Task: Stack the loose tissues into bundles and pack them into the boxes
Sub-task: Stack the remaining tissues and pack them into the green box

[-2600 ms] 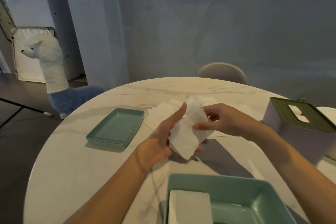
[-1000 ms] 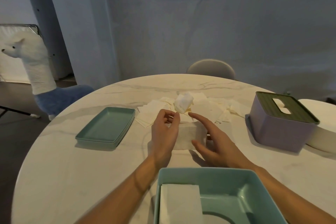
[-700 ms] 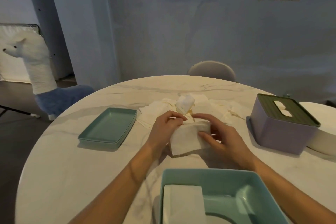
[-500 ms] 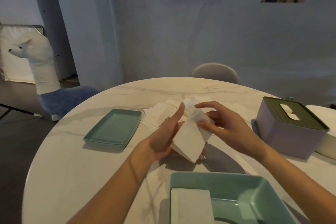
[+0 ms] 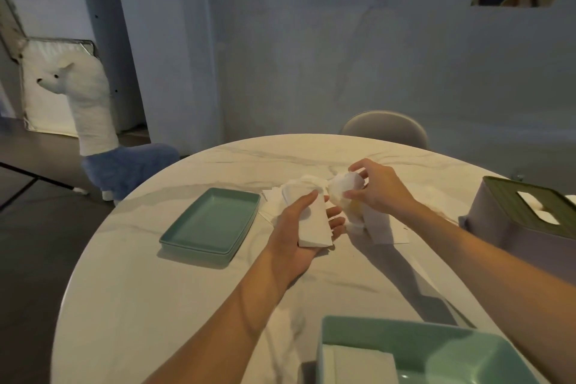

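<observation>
My left hand (image 5: 296, 237) holds a small folded stack of white tissues (image 5: 313, 227) just above the table. To its right, my right hand (image 5: 378, 188) pinches a crumpled white tissue (image 5: 344, 187) lifted from the loose tissue pile (image 5: 380, 224) on the table. An open teal box (image 5: 414, 349) stands at the near edge with a white tissue bundle (image 5: 358, 365) in its left side. A lilac tissue box with a green slotted lid (image 5: 526, 215) is at the right.
A teal lid (image 5: 213, 223) lies flat on the white marble round table (image 5: 174, 296), left of my hands. A grey chair back (image 5: 385, 128) rises beyond the far edge. A plush alpaca (image 5: 93, 134) stands on the floor at the left.
My right hand let go of the stack and reached back to pick a crumpled tissue off the pile. My left hand keeps the folded stack, now lower and flatter.
</observation>
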`<state>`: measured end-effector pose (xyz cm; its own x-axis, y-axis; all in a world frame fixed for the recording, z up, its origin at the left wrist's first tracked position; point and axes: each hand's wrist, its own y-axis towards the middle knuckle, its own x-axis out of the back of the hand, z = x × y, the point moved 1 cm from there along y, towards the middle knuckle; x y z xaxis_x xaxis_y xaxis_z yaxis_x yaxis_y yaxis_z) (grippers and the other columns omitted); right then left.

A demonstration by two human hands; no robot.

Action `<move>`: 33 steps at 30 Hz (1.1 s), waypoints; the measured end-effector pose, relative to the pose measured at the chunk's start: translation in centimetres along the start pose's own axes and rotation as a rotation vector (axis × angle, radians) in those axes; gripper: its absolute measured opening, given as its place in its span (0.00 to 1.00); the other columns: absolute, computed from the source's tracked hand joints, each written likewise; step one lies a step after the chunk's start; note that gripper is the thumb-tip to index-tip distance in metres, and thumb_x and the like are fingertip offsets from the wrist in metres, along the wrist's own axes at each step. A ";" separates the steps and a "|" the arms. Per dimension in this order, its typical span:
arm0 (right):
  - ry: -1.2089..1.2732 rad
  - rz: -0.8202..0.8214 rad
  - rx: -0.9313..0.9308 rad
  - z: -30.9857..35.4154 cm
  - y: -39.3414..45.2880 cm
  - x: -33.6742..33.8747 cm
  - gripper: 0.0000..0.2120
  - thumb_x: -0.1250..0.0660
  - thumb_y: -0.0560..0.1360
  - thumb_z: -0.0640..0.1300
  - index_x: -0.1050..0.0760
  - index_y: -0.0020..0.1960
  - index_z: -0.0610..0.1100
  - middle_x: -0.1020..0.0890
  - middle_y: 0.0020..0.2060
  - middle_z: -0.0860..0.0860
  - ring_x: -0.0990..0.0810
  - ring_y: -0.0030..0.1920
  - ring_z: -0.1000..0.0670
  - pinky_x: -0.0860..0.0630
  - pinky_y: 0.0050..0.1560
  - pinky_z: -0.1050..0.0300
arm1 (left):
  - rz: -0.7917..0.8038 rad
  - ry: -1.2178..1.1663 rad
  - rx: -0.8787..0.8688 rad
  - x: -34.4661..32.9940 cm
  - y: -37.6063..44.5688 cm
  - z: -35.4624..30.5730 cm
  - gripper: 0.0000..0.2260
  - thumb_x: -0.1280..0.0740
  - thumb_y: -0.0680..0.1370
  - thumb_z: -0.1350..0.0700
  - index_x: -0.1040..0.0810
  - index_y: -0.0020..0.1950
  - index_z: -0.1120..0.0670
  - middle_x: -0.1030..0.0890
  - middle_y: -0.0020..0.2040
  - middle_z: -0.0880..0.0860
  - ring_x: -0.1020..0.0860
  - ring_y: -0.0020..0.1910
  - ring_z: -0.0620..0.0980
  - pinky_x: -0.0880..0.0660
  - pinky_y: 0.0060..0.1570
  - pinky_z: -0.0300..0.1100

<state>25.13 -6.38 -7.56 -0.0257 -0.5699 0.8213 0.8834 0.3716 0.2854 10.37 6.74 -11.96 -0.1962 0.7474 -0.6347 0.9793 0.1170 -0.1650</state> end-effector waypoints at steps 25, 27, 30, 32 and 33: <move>-0.104 0.110 -0.073 -6.7 -1.2 3.0 0.24 0.20 0.67 0.59 0.25 0.58 0.56 0.22 0.55 0.55 0.21 0.52 0.49 0.21 0.46 0.60 | -0.009 0.016 0.035 -0.2 0.2 0.1 0.21 0.30 0.79 0.51 0.22 0.68 0.59 0.16 0.50 0.59 0.19 0.46 0.57 0.27 0.51 0.49; -0.133 0.153 -0.050 -6.7 -1.1 3.4 0.23 0.20 0.67 0.59 0.25 0.56 0.56 0.21 0.52 0.54 0.22 0.50 0.49 0.24 0.42 0.63 | -0.013 0.029 0.036 -0.2 0.2 0.1 0.22 0.31 0.79 0.51 0.23 0.70 0.60 0.16 0.50 0.59 0.20 0.46 0.57 0.28 0.52 0.50; -0.149 0.211 0.025 -6.7 -0.8 4.1 0.16 0.20 0.67 0.58 0.22 0.48 0.55 0.20 0.48 0.55 0.22 0.47 0.50 0.25 0.43 0.61 | -0.009 0.028 0.042 -0.3 0.1 0.1 0.22 0.31 0.79 0.51 0.23 0.71 0.60 0.16 0.50 0.59 0.20 0.46 0.57 0.27 0.50 0.49; -0.111 0.247 0.049 -6.5 -0.4 4.7 0.13 0.19 0.68 0.55 0.20 0.46 0.53 0.18 0.47 0.54 0.21 0.48 0.48 0.24 0.46 0.58 | -0.008 0.028 0.044 -0.4 0.0 0.1 0.22 0.31 0.79 0.51 0.23 0.70 0.60 0.16 0.50 0.59 0.20 0.45 0.57 0.27 0.48 0.48; -0.080 0.256 0.059 -6.3 -0.2 5.2 0.11 0.19 0.68 0.53 0.19 0.46 0.52 0.17 0.46 0.53 0.21 0.48 0.48 0.24 0.46 0.57 | -0.007 0.023 0.045 -0.4 0.0 0.1 0.21 0.31 0.79 0.51 0.23 0.69 0.60 0.16 0.49 0.59 0.20 0.44 0.56 0.26 0.47 0.48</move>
<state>27.71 -14.00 -6.49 0.1563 -0.3929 0.9062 0.8373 0.5394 0.0894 10.47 6.38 -11.79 -0.2017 0.7618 -0.6157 0.9746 0.0933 -0.2038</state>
